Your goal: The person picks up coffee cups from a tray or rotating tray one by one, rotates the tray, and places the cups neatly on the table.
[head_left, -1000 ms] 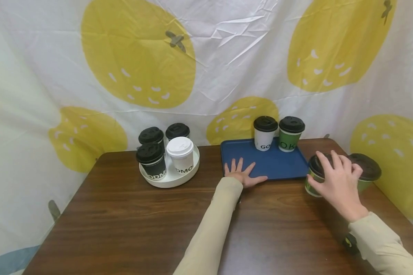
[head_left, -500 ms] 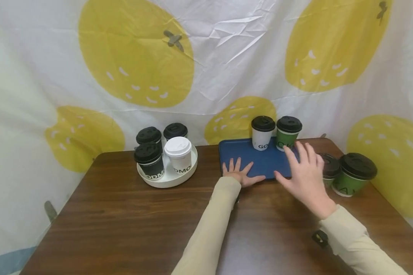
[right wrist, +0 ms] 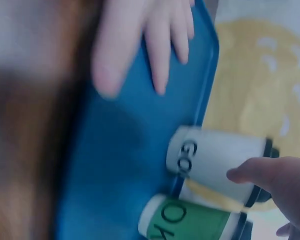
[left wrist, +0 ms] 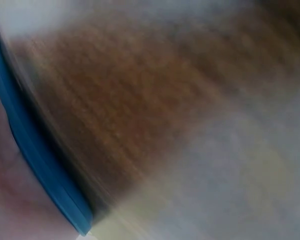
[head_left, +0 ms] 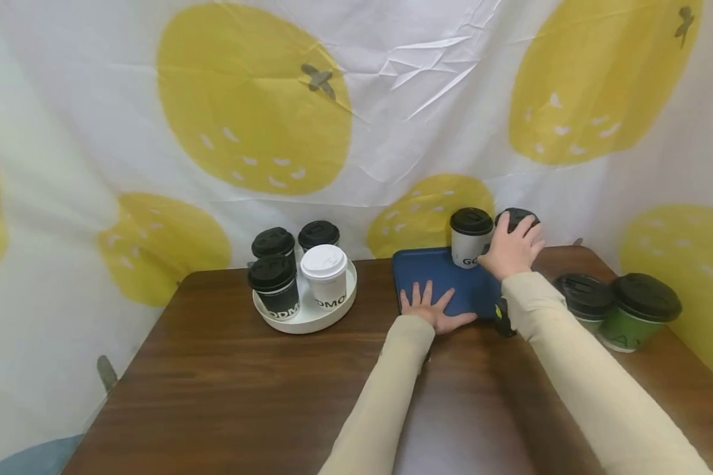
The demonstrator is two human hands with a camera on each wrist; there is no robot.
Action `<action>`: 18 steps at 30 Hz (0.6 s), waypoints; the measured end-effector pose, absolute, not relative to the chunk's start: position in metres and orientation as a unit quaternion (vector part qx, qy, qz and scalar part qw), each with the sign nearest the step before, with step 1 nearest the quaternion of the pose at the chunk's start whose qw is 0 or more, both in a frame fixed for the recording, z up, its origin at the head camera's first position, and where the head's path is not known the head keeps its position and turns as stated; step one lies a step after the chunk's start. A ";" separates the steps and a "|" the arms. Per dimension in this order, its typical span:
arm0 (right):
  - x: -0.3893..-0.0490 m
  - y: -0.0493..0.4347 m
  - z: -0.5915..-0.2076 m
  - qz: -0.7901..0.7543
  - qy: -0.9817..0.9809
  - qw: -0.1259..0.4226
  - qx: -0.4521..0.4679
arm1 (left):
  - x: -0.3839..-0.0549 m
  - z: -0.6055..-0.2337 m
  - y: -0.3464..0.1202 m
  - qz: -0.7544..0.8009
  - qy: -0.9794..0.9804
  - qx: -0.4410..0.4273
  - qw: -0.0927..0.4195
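My left hand (head_left: pixel 432 311) rests with fingers spread on the front of the blue tray (head_left: pixel 423 265); the tray's edge (left wrist: pixel 37 150) crosses the left wrist view. My right hand (head_left: pixel 513 249) reaches over the tray's back right, its fingers spread in front of the black lid of a green paper cup (right wrist: pixel 190 220). Most of that cup is hidden by the hand in the head view. Beside it stands a white paper cup (head_left: pixel 468 247) with a black lid. In the right wrist view, the right thumb (right wrist: pixel 257 170) overlaps the white cup near its lid.
Two green cups with black lids, the nearer-right one (head_left: pixel 636 320) larger, stand right of the tray. At left, a round white tray (head_left: pixel 309 324) carries several lidded cups, including a white one (head_left: pixel 325 277). A patterned curtain (head_left: pixel 380 86) hangs behind the wooden table (head_left: pixel 243 402).
My right hand has left the two green cups at the right and moved left and away, to the green cup on the blue tray. The left hand stays on the tray.
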State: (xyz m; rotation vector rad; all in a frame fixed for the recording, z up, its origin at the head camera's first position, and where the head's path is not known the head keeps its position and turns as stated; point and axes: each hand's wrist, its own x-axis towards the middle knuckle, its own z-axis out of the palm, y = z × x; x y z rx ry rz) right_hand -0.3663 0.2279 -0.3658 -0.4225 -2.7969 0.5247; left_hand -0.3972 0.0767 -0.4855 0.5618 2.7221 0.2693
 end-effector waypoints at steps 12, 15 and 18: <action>-0.390 0.298 -0.357 0.170 -0.963 0.059 -0.199 | -0.357 -0.485 0.102 0.099 0.964 0.191 0.157; -0.392 0.305 -0.358 0.173 -0.964 0.048 -0.199 | -0.353 -0.483 0.104 0.095 0.965 0.191 0.155; -0.392 0.307 -0.361 0.179 -0.962 0.052 -0.200 | -0.350 -0.482 0.106 0.090 0.965 0.191 0.154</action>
